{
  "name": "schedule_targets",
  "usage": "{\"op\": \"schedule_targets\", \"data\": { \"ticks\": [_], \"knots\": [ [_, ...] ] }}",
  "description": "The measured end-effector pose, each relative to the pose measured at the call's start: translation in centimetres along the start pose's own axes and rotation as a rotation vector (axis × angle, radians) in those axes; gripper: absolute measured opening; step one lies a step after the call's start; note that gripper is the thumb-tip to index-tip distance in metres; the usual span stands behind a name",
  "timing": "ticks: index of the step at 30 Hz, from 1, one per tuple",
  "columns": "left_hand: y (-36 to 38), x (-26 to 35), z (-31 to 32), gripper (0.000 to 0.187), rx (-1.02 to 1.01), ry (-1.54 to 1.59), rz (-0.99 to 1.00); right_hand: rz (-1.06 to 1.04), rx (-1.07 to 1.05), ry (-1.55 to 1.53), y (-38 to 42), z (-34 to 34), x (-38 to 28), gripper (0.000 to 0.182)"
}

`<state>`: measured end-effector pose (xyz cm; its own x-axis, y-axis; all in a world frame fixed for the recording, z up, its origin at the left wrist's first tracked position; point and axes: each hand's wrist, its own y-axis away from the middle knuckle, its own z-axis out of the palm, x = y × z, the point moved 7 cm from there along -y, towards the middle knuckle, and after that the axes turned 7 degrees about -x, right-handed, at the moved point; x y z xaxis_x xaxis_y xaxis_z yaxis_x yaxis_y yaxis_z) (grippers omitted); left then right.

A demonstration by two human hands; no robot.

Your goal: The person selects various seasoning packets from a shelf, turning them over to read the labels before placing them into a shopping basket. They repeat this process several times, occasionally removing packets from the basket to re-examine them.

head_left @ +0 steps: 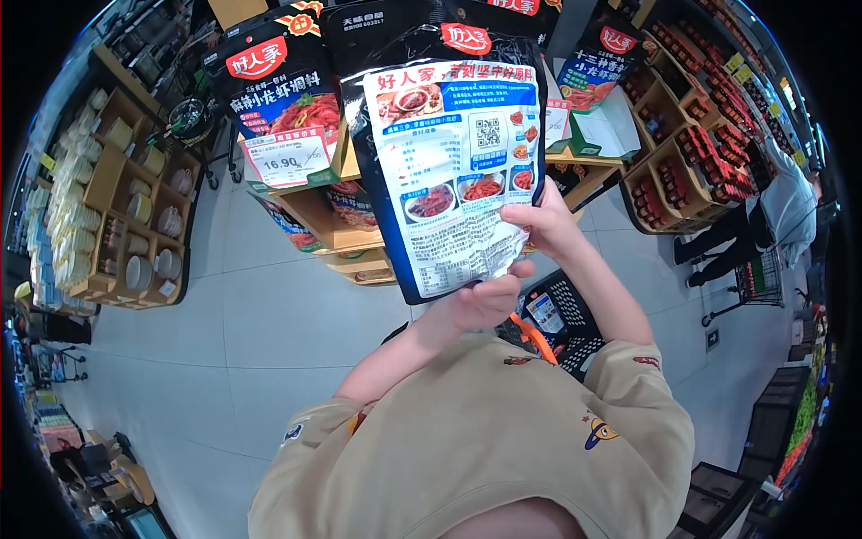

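Observation:
A large seasoning pouch (440, 193) is held up before my chest, its printed back facing me with cooking pictures, a QR code and small text. My right hand (545, 225) grips its right edge, thumb across the front and the other fingers behind. At the lower edge, my left hand (488, 301) is closed on the bottom corner, fingers curled. Behind the pouch stand matching black seasoning pouches (278, 85) on a wooden display, partly hidden by the one I hold.
A price card (285, 157) reading 16.90 fronts the display stand (355, 238). Below my right arm is a black basket (575, 310) with an orange handle. Stocked shelves (135, 198) flank both sides. At right, a person (763, 211) stands near a shopping cart (759, 280).

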<state>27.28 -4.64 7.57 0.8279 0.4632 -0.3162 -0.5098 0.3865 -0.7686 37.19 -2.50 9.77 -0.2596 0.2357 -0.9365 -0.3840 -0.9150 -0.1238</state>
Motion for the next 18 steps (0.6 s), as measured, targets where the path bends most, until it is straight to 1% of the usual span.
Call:
{"op": "schedule_targets", "data": {
  "ticks": [1,3,4,5,7,8,9,11,12,14,15,17,18],
  "knots": [
    [0.1,-0.2,-0.1,0.034,0.001,0.001,-0.002,-0.011,0.059,0.054,0.3,-0.3,-0.3,0.05],
    [2.3,2.0,-2.2,0.063,0.433,-0.658,0.219,-0.026,0.143,-0.011,0.8,-1.3,-0.4,0.042],
    [2.6,2.1,-2.7,0.067,0.405,-0.685,-0.042,-0.03,0.153,-0.036,1.0,-1.7,-0.4,0.041],
    [3.4,2.2,-3.1,0.067,0.407,-0.684,-0.044,-0.034,0.164,-0.06,1.2,-2.1,-0.5,0.04],
    [4.9,4.7,-2.6,0.063,0.675,-1.007,0.321,-0.057,0.204,-0.056,1.8,-3.0,-0.3,0.038],
    [5.1,5.3,-1.7,0.06,0.625,-0.928,0.533,-0.077,0.243,-0.052,2.1,-3.5,-0.3,0.036],
    [4.8,5.3,-1.0,0.06,0.629,-0.926,0.529,-0.079,0.249,-0.054,2.4,-3.8,-0.2,0.036],
    [5.8,6.5,2.0,0.067,0.608,-1.111,0.78,-0.072,0.308,0.045,3.1,-4.4,-0.1,0.036],
    [6.1,6.7,2.3,0.067,0.615,-1.105,0.779,-0.068,0.315,0.041,3.4,-4.6,0.1,0.036],
    [7.4,7.1,3.4,0.06,0.845,-1.459,0.763,-0.074,0.301,0.124,3.8,-4.7,0.3,0.036],
    [7.6,7.0,3.6,0.06,0.849,-1.456,0.761,-0.072,0.305,0.121,3.9,-4.8,0.5,0.036],
    [7.7,6.9,4.0,0.049,0.953,-1.632,0.704,-0.09,0.308,0.165,4.0,-4.9,0.4,0.037],
    [7.4,6.8,4.1,0.044,0.95,-1.6,0.729,-0.09,0.313,0.163,4.1,-5.0,0.4,0.037]
  ]
}}
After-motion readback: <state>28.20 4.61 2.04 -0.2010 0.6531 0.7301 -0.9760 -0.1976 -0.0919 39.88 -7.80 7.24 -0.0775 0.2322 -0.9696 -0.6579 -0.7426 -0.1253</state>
